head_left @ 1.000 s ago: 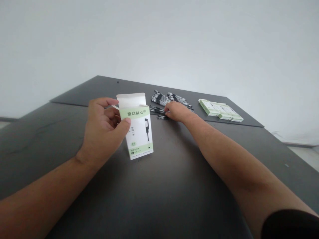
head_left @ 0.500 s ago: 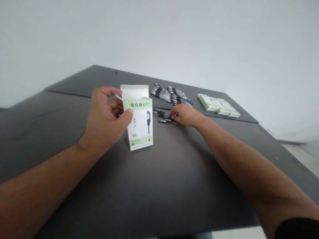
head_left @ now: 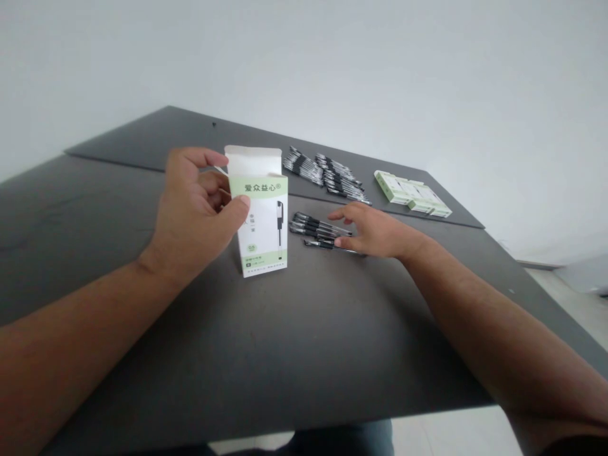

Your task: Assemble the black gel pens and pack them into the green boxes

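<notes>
On the tabletop (head_left: 304, 354), a matte dark grey surface crossed by a straight seam, a thin card box (head_left: 262, 237) is standing nearly upright with its mouth open at the top; whether its base is resting fully on the surface cannot be told. Its back flap (head_left: 254, 163) is rising plain white above the mouth. The front is carrying pale green bands over white, the brand 爱众益心® in the upper band, a printed black-and-white pen at the right and an oval reading 0.5; the thumb is partly covering a vertical line of characters, and the lowest print is too small to read. The left hand (head_left: 192, 209) is closing on the box's upper left side, thumb across the front, fingers bent behind the edge. The right hand (head_left: 380, 229) is spreading, thumb apart from the fingers, over a loose row of pens (head_left: 319, 223); its thumb is seemingly touching or just above a lone pen (head_left: 317, 243) nearer the viewer. These slender shafts are showing clear, glossy barrels and black grips. Farther back, more pens (head_left: 303, 166) are lying in fanned groups. To their right, green-and-white flat boxes (head_left: 412, 192) are lying side by side. Behind, a smooth pale wall (head_left: 304, 63) is rising.
</notes>
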### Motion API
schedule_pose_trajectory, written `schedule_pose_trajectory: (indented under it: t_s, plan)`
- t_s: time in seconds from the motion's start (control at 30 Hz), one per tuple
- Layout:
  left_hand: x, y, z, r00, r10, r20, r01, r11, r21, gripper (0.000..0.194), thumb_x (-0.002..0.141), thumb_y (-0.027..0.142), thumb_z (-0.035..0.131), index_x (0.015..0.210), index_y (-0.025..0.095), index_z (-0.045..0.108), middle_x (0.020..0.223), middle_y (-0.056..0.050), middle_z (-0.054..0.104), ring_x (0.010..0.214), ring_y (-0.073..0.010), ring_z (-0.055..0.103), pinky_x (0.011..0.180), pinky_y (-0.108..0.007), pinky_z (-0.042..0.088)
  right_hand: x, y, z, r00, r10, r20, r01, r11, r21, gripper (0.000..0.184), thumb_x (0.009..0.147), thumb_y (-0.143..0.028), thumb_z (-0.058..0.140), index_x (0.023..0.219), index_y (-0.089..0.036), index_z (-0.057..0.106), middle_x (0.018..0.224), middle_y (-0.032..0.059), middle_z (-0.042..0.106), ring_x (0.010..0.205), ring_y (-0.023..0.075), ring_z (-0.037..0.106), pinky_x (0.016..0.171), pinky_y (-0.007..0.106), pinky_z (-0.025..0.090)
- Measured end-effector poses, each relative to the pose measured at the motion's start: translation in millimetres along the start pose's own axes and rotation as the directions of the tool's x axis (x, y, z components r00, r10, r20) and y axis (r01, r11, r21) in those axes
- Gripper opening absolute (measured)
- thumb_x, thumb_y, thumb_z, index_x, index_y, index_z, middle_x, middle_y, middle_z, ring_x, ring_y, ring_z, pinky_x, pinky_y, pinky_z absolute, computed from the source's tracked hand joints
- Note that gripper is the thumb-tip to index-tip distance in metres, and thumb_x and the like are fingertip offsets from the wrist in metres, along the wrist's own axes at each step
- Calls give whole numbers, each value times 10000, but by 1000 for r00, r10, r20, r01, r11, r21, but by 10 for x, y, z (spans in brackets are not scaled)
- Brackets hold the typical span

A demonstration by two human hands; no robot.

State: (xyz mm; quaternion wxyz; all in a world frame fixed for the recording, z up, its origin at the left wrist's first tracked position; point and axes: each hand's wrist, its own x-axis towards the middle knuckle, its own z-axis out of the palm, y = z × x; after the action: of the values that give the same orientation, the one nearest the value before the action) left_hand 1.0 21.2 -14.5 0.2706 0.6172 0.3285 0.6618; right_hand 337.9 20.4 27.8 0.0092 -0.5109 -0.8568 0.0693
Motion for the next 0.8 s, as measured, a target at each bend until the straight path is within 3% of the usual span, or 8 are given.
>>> schedule_pose_trajectory:
  t_s: [0.07,0.13,0.33,0.53,0.8]
  plan:
    - [3,-4,-1,1000,-6,3,6,1000,-6,602,712,125,779,1227,238,489,874,6,832,667,-185,779,513,-250,557,-41,-22,-13,998,-21,51,21,1000,-14,858,904,-411,850,1681,-178,570,1630,185,652,1512,367,618,1283,450,467]
    - [7,-2,-3,1000,-13,2,13,1000,-4,610,707,127,779,1231,238,487,862,21,822,650,-180,772,503,-251,547,-43,-58,-5,994,-24,105,29,998,-49,935,867,-386,861,1720,-194,528,1657,183,627,1568,376,570,1333,454,416]
    - [11,18,-13,999,-42,25,42,999,-11,612,703,89,784,1214,250,488,902,15,837,701,-184,796,548,-264,582,147,-167,40,984,32,176,-13,994,-105,955,845,-283,815,1738,-196,489,1569,193,661,1465,365,651,1266,413,478]
    - [5,12,-4,999,-28,46,29,999,-27,620,713,77,780,1225,250,476,907,6,834,693,-182,785,561,-261,574,274,-227,61,967,126,221,-92,983,-156,961,815,-332,842,1709,-237,500,1562,195,648,1381,386,700,1165,434,553]
    - [-6,5,15,998,-26,54,27,999,-23,614,739,87,804,1232,237,470,919,-35,820,707,-198,763,646,-295,595,255,-238,110,966,114,232,-92,990,-103,885,884,-268,763,1704,-150,452,1615,216,664,1464,367,669,1209,406,509]
